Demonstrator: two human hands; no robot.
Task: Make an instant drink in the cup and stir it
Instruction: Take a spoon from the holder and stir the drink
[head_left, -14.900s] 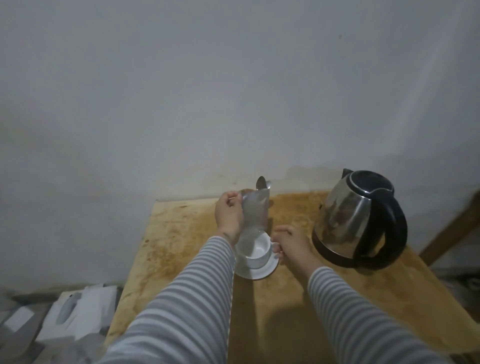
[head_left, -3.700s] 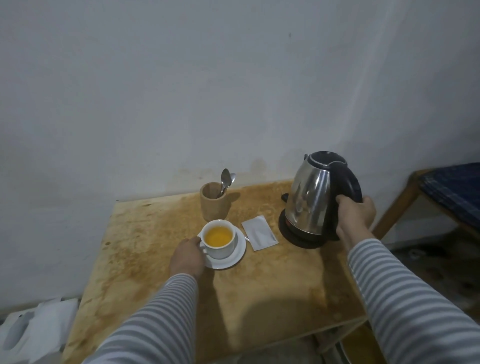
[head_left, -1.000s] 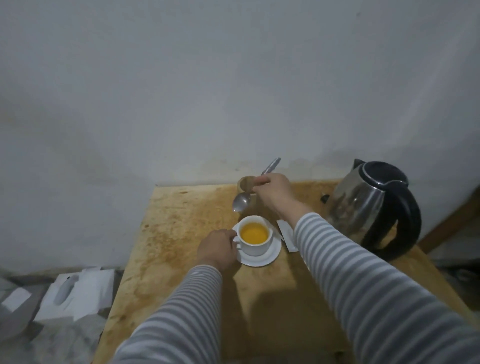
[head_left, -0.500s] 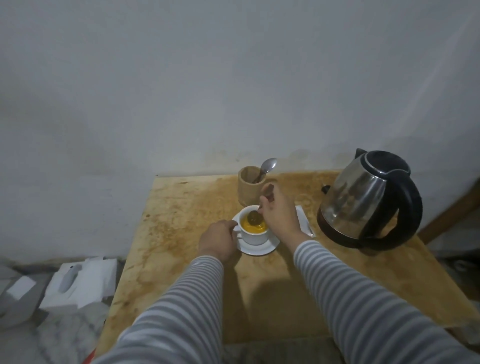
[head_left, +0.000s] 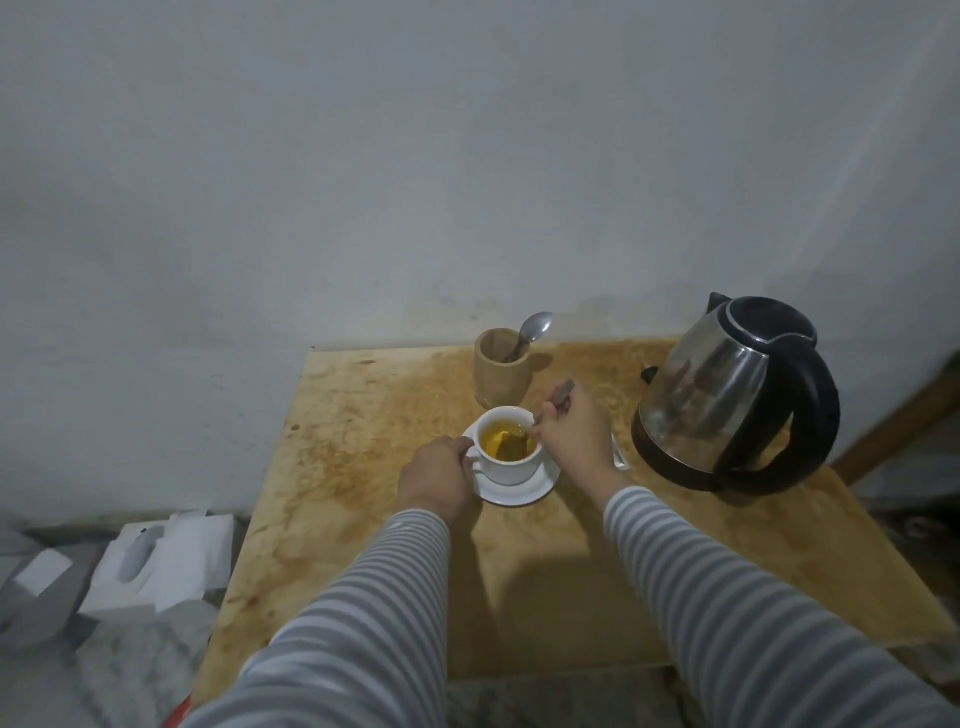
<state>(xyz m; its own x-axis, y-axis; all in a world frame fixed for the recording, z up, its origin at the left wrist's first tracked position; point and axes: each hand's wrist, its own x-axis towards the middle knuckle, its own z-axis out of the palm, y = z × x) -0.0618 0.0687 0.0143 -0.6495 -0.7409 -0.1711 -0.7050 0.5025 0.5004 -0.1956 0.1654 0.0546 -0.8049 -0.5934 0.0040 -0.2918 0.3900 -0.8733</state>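
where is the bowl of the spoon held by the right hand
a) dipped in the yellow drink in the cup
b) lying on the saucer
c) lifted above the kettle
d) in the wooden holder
a: the right hand grips the spoon by its handle, and its bowl sits under the yellow liquid inside the white cup, while the left hand steadies the cup at its handle.

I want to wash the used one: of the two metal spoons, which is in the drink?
The metal spoon held by the right hand, bowl dipped in the white cup. The other spoon stands in the wooden holder.
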